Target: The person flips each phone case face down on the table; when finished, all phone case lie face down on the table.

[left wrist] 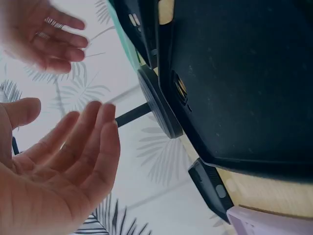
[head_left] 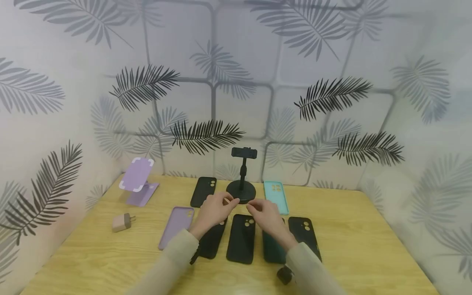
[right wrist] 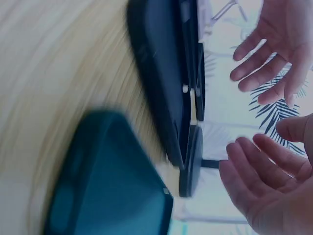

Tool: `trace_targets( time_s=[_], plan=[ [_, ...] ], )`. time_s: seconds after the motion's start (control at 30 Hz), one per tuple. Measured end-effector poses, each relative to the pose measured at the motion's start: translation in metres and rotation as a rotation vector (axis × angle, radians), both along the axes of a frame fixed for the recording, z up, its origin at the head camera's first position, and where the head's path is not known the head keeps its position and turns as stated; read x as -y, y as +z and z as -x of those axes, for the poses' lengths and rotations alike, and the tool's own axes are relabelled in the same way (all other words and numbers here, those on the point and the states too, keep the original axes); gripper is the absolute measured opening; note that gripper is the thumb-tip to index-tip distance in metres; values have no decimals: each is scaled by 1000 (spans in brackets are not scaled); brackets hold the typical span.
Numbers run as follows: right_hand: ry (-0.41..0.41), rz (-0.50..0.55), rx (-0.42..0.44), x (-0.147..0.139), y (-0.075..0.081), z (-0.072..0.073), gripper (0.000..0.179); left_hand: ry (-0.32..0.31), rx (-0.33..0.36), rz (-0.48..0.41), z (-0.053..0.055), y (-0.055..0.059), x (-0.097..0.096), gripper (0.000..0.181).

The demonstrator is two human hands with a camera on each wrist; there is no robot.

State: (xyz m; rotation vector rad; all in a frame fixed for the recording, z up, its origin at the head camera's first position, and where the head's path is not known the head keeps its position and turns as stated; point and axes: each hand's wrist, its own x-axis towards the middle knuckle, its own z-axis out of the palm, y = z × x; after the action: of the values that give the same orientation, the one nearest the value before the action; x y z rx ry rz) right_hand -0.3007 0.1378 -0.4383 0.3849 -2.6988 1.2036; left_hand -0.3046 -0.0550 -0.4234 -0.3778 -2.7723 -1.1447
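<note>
Arrangement of phone cases and stands on a wooden desk (head_left: pixel 354 246). The left hand (head_left: pixel 214 209) and right hand (head_left: pixel 268 216) are both open, fingers loosely bent, well above the surface with palms facing and fingertips apart. In the head view they appear just before the round base of a black phone stand (head_left: pixel 243 171), which stands near the middle of the desk's back edge. To either side of it lie a black case (head_left: pixel 203 192) and a light-blue case (head_left: pixel 281 200). Nearer the front edge, a row comprises a lilac case (head_left: pixel 174 227), two black cases (head_left: pixel 241 241), a dark-teal case (head_left: pixel 273 248) and another black case (head_left: pixel 304 235). Toward the back left corner stands a lilac stand (head_left: pixel 136 175); a plug adapter (head_left: pixel 121 222) lies near the left edge.
</note>
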Motion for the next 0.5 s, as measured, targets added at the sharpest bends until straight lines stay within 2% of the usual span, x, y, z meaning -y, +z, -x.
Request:
trace_targets(
  time_s=[0.13, 0.27, 0.37, 0.5],
  plan=[
    [69, 204, 178, 7, -2, 7, 25, -42, 53, -95, 7, 2, 10, 30],
    [124, 374, 336, 15, -5, 14, 34, -60, 174, -213, 15, -2, 23, 25],
    [149, 425, 397, 21, -7, 20, 36, -70, 239, -266, 21, -4, 35, 26],
    [179, 437, 396, 30, -8, 29, 33, -96, 287, -316, 31, -6, 53, 34]
  ],
)
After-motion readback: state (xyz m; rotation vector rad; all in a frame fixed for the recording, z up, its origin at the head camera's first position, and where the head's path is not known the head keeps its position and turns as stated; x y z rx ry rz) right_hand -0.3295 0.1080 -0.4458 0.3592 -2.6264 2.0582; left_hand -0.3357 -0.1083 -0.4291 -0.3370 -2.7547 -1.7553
